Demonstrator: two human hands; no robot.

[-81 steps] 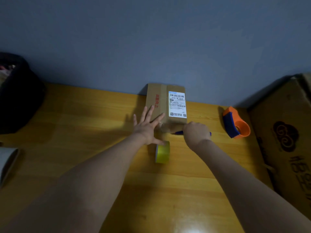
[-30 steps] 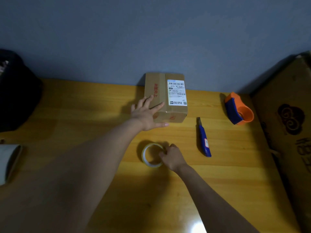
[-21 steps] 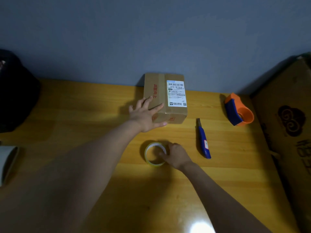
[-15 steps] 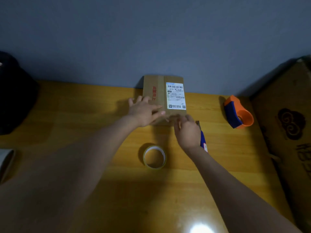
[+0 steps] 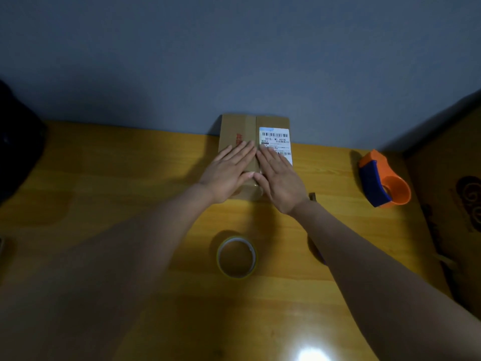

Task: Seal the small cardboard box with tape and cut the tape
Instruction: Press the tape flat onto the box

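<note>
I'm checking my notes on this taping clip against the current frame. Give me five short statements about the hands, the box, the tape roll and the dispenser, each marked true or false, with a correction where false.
1. Both hands lie flat on the small cardboard box. True: left hand, right hand.
2. The tape roll is held in the right hand. False: it lies flat on the table, nearer the person than the box.
3. A white shipping label sits on the right half of the box top. True.
4. The orange and blue tape dispenser stands on the box. False: it rests on the table, to its right.
5. The left hand holds a knife. False: it holds nothing.
</note>
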